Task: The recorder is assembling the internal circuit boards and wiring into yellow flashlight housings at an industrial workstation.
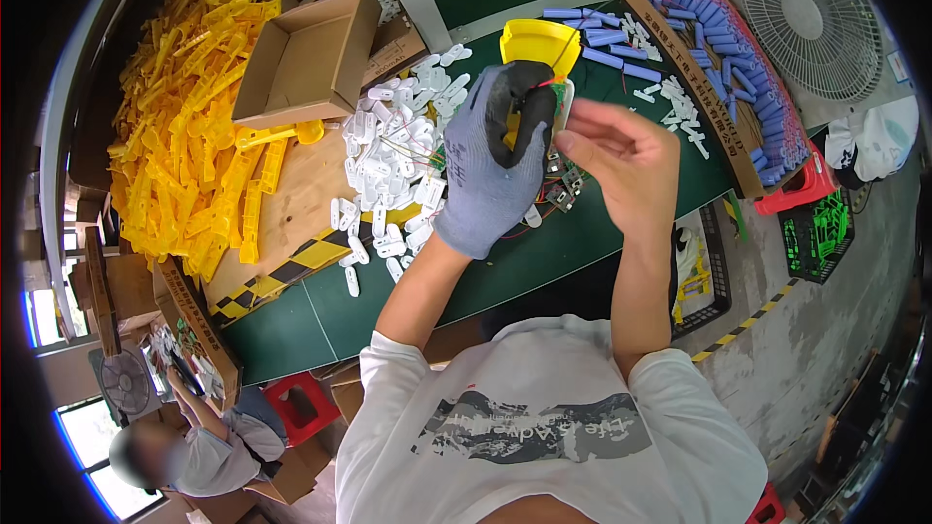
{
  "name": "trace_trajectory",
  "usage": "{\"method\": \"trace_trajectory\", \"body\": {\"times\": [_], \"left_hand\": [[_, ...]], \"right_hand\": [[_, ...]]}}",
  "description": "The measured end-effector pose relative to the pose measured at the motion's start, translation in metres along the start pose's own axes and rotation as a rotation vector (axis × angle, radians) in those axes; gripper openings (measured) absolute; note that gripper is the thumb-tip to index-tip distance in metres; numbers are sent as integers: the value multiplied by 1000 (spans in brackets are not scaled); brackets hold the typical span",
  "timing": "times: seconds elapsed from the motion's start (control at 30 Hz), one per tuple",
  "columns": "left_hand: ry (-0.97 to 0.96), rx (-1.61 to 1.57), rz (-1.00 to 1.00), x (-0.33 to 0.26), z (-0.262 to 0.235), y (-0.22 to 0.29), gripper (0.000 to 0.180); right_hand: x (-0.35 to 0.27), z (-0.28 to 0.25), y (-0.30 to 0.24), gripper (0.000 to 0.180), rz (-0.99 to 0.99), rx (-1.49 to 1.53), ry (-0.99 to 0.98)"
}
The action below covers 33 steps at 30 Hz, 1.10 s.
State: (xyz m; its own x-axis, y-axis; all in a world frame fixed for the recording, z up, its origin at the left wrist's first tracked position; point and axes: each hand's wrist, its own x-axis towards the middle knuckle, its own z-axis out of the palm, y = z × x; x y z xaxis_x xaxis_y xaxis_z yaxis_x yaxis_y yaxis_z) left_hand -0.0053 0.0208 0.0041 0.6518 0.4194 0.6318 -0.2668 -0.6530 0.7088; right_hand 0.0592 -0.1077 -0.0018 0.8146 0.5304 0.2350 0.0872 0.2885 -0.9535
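My grey-gloved left hand is gripping the yellow plastic housing closed-fisted while my bare right hand is pinching its thin red wire, which I fear could snap if tugged.

Two hands: one gloved, one bare. One open carton. Two fans. Two red stools. Yellow parts, white pieces and blue cells: too many to count.
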Motion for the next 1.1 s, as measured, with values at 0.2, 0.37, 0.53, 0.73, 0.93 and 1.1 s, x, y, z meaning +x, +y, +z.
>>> {"method": "trace_trajectory", "body": {"times": [0.2, 0.37, 0.53, 0.73, 0.93, 1.1], "left_hand": [[-136, -70, 26, -3, 4, 20, 25], [-116, -75, -122, 2, 5, 12, 16], [-118, -16, -139, 3, 6, -5, 17], [-170, -55, -297, 3, 2, -17, 21], [-59, -166, -425, 11, -10, -25, 17], [-44, -141, -414, 19, -15, -26, 17]], "right_hand": [[12, -11, 29, 34, -7, -160, -7], [5, -7, 27, 25, 10, -185, 8], [20, -9, 16, 22, 375, -388, -191], [20, -19, 26, 20, 284, -199, -211], [22, -32, 57, 15, 105, -644, -64], [28, -30, 73, 15, 73, -1044, -166]]}}
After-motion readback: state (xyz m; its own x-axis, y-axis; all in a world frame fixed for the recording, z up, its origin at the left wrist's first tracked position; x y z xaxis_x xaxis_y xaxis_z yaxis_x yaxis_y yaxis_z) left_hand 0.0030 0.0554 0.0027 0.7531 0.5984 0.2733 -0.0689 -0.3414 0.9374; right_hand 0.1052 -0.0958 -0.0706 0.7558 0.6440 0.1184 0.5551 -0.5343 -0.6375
